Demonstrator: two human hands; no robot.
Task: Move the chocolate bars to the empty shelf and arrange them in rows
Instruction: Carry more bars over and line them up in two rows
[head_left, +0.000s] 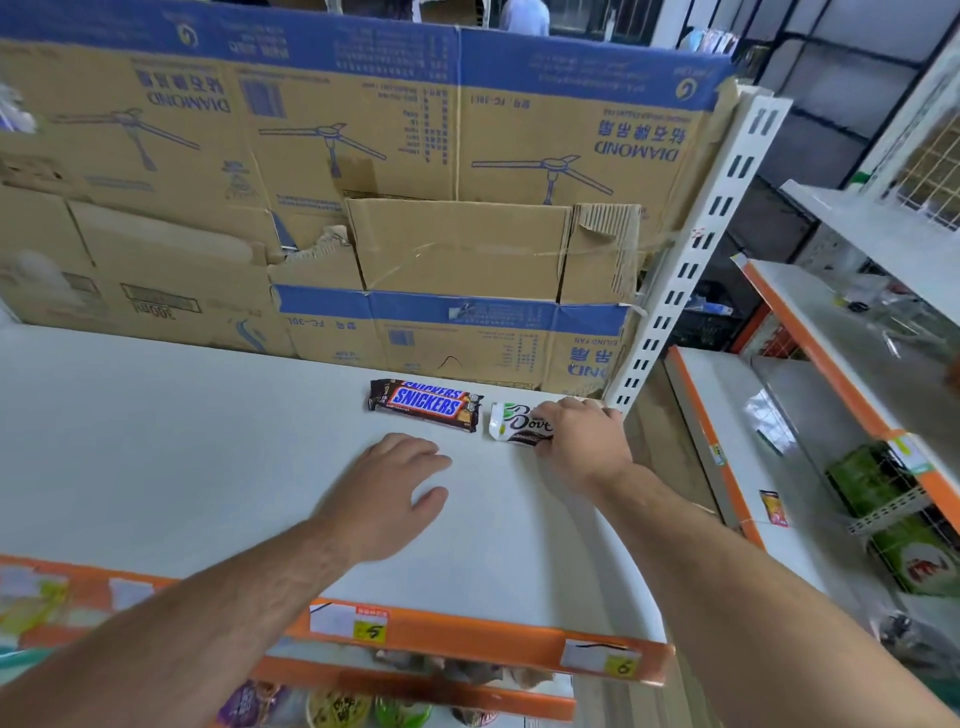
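At the back right of the shelf, the right hand pinches one end of the Dove bar, likely squaring it end to end with the Snickers bar; both lie flat, long axes left-right along the cardboard backing, while the left hand rests empty, fingers relaxed

Printed fan cartons beside a white slotted upright, green packets rightward.

head: single wide-angle view | worn at head height, faces forward and down | close over the white shelf, toward its cardboard-backed rear edge | no second view
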